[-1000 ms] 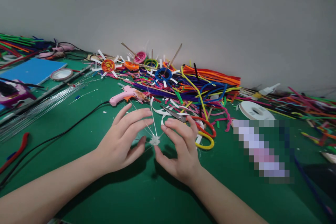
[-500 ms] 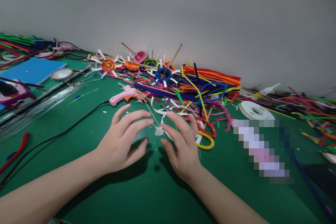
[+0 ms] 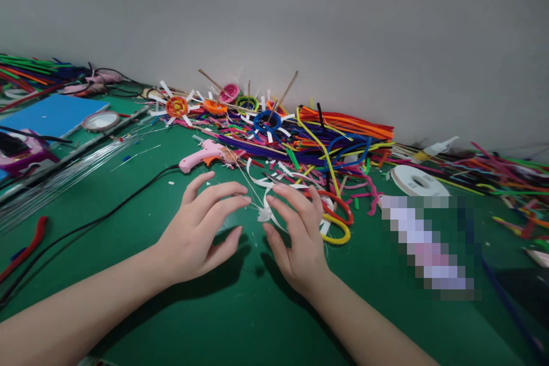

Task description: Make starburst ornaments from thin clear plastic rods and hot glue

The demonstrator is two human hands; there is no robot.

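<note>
My left hand (image 3: 208,220) hovers above the green table with its fingers curved and apart, holding nothing. Facing it, my right hand (image 3: 298,226) is likewise open, its fingertips near a small whitish tuft (image 3: 264,215). The tuft hangs between the hands on thin strands that run up toward a pink glue gun (image 3: 201,155). Whether a fingertip touches the tuft or a strand is hard to tell. Scissors with red and yellow handles (image 3: 337,238) lie just beyond my right hand, partly hidden by it, among curled white strips (image 3: 257,179).
Colourful pipe cleaners (image 3: 351,126) and small woven bowls with white spokes (image 3: 176,106) pile along the wall. A white spool (image 3: 418,180) lies right. A black cord (image 3: 107,214) crosses the left side, near a blue board (image 3: 55,114). Something pixelated lies at right.
The whitish tuft has shifted slightly right, toward my right fingertips. Both hands have stayed almost still.
</note>
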